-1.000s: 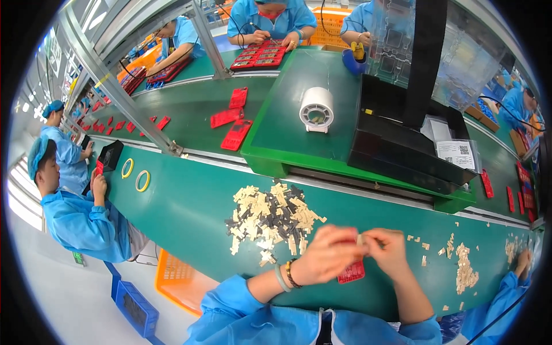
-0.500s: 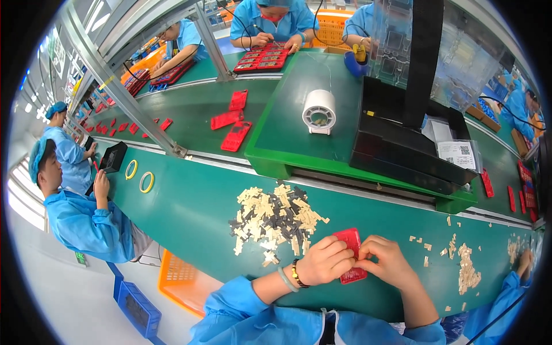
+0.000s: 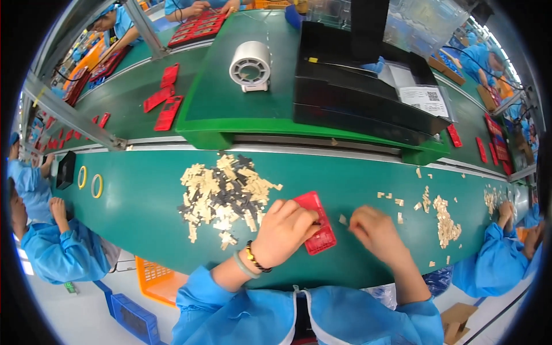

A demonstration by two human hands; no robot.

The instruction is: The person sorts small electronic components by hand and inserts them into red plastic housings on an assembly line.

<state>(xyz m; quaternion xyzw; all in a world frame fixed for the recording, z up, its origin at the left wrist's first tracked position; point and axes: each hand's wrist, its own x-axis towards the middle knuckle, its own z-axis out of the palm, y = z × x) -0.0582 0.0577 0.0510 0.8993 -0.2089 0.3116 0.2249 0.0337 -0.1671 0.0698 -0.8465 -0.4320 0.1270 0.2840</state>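
Observation:
My left hand (image 3: 287, 231), a beaded bracelet and a pale bangle at its wrist, grips a red plastic casing (image 3: 323, 233) by its left side. Recesses show along the casing's lower part; its left edge is under my fingers. To the right of it, and apart from it, my right hand (image 3: 376, 234) has its fingers curled together; what they hold, if anything, is hidden. Just off those fingertips is a small pale piece (image 3: 343, 219), too small to name. Left of my left hand lies a heap of small cream and black flat pieces (image 3: 221, 192).
More cream pieces (image 3: 445, 221) lie scattered to the right. A green raised stand (image 3: 201, 123) holds a white cylindrical fan (image 3: 250, 64) and a black bin (image 3: 356, 86). Red casings (image 3: 168, 112) lie on the belt behind. Co-workers sit left, right and across.
The view has swung to the right. My right hand has come away from the red casing and is now apart from it. My left hand still grips the casing, which is tilted differently.

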